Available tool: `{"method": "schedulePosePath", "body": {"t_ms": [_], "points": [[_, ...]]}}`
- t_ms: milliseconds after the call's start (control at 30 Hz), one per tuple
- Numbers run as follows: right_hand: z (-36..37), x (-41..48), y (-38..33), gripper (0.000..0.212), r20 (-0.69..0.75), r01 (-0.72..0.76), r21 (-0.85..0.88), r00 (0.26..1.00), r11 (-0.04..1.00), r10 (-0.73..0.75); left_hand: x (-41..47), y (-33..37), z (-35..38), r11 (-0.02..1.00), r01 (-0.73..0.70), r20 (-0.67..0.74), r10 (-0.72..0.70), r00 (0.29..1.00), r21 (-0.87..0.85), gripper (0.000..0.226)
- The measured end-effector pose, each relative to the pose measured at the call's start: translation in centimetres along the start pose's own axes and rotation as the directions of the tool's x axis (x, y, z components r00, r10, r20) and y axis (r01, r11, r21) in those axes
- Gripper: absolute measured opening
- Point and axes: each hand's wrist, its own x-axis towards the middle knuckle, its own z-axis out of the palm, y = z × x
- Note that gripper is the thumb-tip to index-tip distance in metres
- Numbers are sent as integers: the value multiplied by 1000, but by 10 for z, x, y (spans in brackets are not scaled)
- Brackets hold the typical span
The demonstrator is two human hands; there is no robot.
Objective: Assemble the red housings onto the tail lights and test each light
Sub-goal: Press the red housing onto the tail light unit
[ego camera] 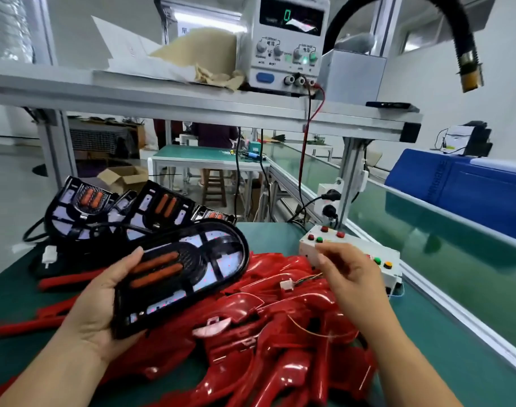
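My left hand (104,301) holds a black tail light (189,268) with two orange lenses, tilted above the pile of red housings (280,333). My right hand (347,271) hovers with fingers curled near the white test box (365,248), close to its green and red buttons. Whether it pinches the thin wires leading to the white connector (286,284) I cannot tell. More black tail lights (110,210) are stacked at the back left of the green bench.
A power supply (289,42) showing 0 stands on the upper shelf (192,104), with red and black leads running down. A green conveyor (412,230) and a blue bin (468,189) lie to the right. A black hose (468,54) hangs at top right.
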Motion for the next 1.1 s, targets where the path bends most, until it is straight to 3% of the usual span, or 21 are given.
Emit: {"method": "schedulePosePath", "body": {"t_ms": [200,433,600,800,1100], "points": [[9,-5,-1,13,329,123,-227,943,966,-43,2,-2,3,997,-76,-36,75,997,-33,47],[-1,-1,13,31,621,234,-560,753,795,216,4,-12,6,1000,-7,-2,7,1000,29,76],[1,-3,17,47,575,153,-628,752,763,322,5,-12,3,1000,-17,-6,17,1000,11,78],[1,-3,22,44,539,107,-657,758,746,366,7,-16,3,1000,-25,-7,25,1000,18,81],[7,1,22,13,440,89,-626,860,775,257,4,-20,7,995,19,82,-27,996,100,79]]}}
